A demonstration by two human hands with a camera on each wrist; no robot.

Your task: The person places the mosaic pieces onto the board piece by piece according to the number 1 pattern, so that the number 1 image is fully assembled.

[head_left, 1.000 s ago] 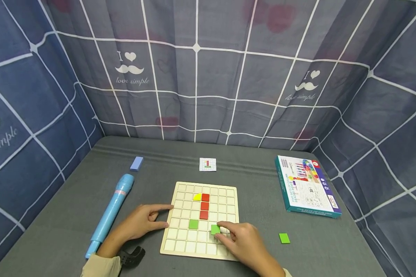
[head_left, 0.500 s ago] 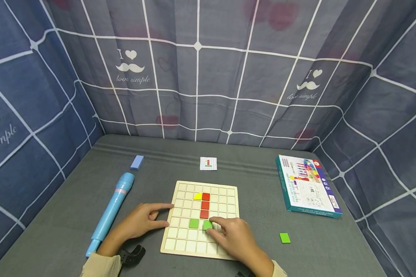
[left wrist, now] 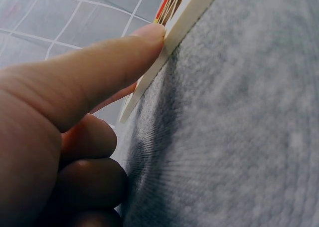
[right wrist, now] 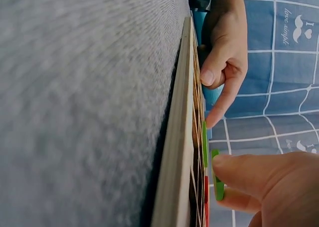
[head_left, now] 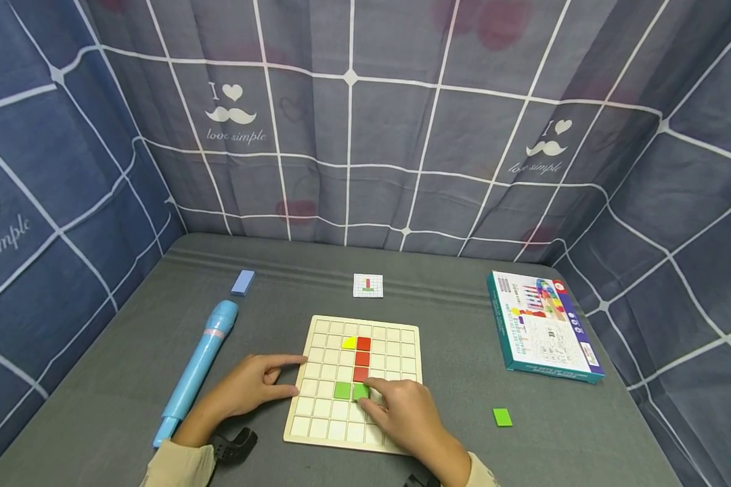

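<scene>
A pale wooden grid board (head_left: 318, 409) lies flat on the table. Red tiles (head_left: 361, 359) run down a middle column, with a yellow tile (head_left: 349, 343) beside the top one and a green tile (head_left: 342, 390) at lower left. My right hand (head_left: 409, 410) pinches another green tile (head_left: 359, 391) between thumb and index finger, just below the lowest red tile. In the right wrist view this green tile (right wrist: 219, 192) appears slightly off the board's surface. My left hand (head_left: 248, 385) touches the board's left edge with outstretched thumb and index finger; its other fingers are bent.
A loose green tile (head_left: 502, 417) lies right of the board. Behind the board is a small pattern card (head_left: 368, 285). A teal-sided box (head_left: 545, 328) sits at right. On the left are a light blue cylinder (head_left: 197, 372) and a blue block (head_left: 243, 283). Grid-patterned curtains surround the table.
My right hand has carried its green tile leftward and slightly up the board, from right of the red column to below it, beside the other green tile. My left hand stays at the edge.
</scene>
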